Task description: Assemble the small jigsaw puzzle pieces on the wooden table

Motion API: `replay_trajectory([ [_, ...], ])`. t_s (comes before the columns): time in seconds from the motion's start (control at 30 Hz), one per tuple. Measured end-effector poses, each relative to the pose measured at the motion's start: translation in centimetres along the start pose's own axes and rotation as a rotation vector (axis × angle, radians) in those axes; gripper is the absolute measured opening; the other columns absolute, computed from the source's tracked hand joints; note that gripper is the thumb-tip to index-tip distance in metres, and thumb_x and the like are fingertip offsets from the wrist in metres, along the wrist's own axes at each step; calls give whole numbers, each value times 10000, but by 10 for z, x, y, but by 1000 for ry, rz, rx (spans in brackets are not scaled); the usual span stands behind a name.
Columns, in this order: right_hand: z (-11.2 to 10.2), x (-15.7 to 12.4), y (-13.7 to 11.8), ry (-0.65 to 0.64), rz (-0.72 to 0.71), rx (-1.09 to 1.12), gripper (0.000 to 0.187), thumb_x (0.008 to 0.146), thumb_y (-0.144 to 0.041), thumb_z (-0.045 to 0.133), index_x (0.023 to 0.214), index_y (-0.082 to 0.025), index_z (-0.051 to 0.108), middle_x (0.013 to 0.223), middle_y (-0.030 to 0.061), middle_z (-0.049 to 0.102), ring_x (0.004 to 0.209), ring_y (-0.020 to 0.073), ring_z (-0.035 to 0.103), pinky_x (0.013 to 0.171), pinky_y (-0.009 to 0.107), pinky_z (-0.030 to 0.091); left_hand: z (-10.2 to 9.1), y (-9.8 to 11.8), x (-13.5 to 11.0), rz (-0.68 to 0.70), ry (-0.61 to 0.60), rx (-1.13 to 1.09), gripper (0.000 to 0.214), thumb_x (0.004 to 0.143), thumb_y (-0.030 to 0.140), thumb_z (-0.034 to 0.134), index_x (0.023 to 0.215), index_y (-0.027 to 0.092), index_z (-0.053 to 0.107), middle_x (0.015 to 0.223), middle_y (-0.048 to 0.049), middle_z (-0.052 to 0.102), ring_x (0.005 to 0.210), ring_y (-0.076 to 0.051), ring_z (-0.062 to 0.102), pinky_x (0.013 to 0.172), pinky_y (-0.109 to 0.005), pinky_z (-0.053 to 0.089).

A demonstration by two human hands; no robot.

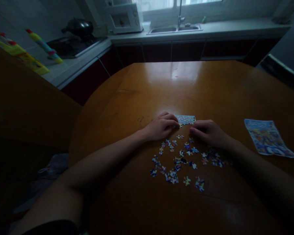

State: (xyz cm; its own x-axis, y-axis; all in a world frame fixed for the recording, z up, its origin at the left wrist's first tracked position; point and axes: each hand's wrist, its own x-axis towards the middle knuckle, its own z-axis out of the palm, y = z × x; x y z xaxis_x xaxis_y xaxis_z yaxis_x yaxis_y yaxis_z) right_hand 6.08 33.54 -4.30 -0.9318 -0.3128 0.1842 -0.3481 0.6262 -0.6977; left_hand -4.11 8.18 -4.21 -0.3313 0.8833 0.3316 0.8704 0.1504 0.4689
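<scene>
A small joined strip of jigsaw puzzle [186, 119] lies on the round wooden table [210, 88]. My left hand [161, 126] rests at its left end, fingers curled with the tips on the strip's edge. Just right of the strip sits my right hand [208, 132], fingers bent down to the table; what they pinch, if anything, is hidden. Several loose puzzle pieces [178, 163] are scattered nearer to me, between my forearms.
A printed picture sheet [268, 138] lies on the table at the right. Beyond the table run a dim kitchen counter with a sink [173, 29], a microwave [123, 18] and a wok on a stove [79, 27]. Bottles [44, 45] stand at the left.
</scene>
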Motion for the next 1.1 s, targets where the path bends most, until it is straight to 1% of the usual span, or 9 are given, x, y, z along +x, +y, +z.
replay_trajectory([
  [0.17, 0, 0, 4, -3, 9, 1, 293, 951, -366, 586, 736, -195, 688, 654, 0, 624, 594, 125, 517, 574, 276, 393, 2, -1, -1, 4, 21, 9, 337, 921, 82, 516, 1172, 225, 691, 1165, -65, 693, 1114, -215, 577, 1024, -425, 474],
  [0.27, -5, 1, -1, -20, -20, 7, 242, 931, -352, 612, 770, -200, 710, 691, 13, 651, 627, 139, 551, 597, 290, 422, 3, -3, 0, -15, 32, -4, 337, 927, 68, 493, 1146, 226, 696, 1157, -67, 693, 1110, -214, 583, 1008, -424, 482],
  [0.33, -9, 0, -13, -35, -63, 0, 198, 926, -337, 623, 814, -209, 725, 753, 32, 674, 680, 158, 580, 627, 306, 448, 4, -4, 1, -26, 62, -24, 325, 928, 62, 485, 1116, 215, 701, 1133, -70, 693, 1093, -209, 592, 994, -417, 490],
  [0.43, -5, -1, -44, -49, -147, -33, 142, 929, -324, 634, 901, -236, 742, 862, 56, 700, 792, 193, 610, 704, 341, 488, 4, -6, 3, -39, 129, -64, 304, 922, 54, 486, 1075, 198, 706, 1077, -71, 689, 1058, -200, 605, 982, -407, 495],
  [0.53, 13, 0, -74, -131, -266, -157, 115, 930, -260, 631, 941, -248, 745, 905, 59, 691, 866, 217, 597, 779, 376, 492, 6, -8, 3, -52, 176, -96, 288, 904, 46, 501, 1038, 192, 709, 1043, -66, 684, 1035, -196, 610, 965, -399, 500],
  [0.6, 30, 4, -85, -168, -321, -254, 131, 927, -211, 629, 960, -250, 750, 921, 61, 676, 890, 222, 581, 810, 383, 488, 7, -9, 3, -62, 196, -104, 288, 891, 41, 507, 1021, 197, 712, 1040, -60, 686, 1031, -196, 610, 960, -398, 503],
  [0.77, 57, 23, -83, -233, -363, -317, 175, 901, -172, 661, 1002, -276, 760, 1038, 58, 655, 1013, 240, 544, 934, 407, 457, 10, -12, 3, -109, 255, -121, 266, 851, 44, 532, 971, 188, 721, 997, -58, 689, 984, -193, 616, 924, -379, 520],
  [0.97, 61, 33, -81, -277, -377, -306, 116, 921, -189, 649, 916, -254, 745, 987, 47, 648, 980, 226, 538, 942, 398, 426, 13, -17, 5, -115, 333, -155, 305, 796, -4, 513, 936, 151, 735, 965, -69, 694, 949, -184, 626, 886, -350, 516],
  [1.1, 64, 35, -82, -333, -371, -346, 95, 929, -188, 629, 874, -209, 703, 996, 66, 642, 988, 232, 530, 957, 402, 409, 13, -18, 5, -136, 337, -156, 306, 790, -2, 518, 924, 166, 735, 951, -54, 698, 931, -176, 627, 866, -336, 513],
])
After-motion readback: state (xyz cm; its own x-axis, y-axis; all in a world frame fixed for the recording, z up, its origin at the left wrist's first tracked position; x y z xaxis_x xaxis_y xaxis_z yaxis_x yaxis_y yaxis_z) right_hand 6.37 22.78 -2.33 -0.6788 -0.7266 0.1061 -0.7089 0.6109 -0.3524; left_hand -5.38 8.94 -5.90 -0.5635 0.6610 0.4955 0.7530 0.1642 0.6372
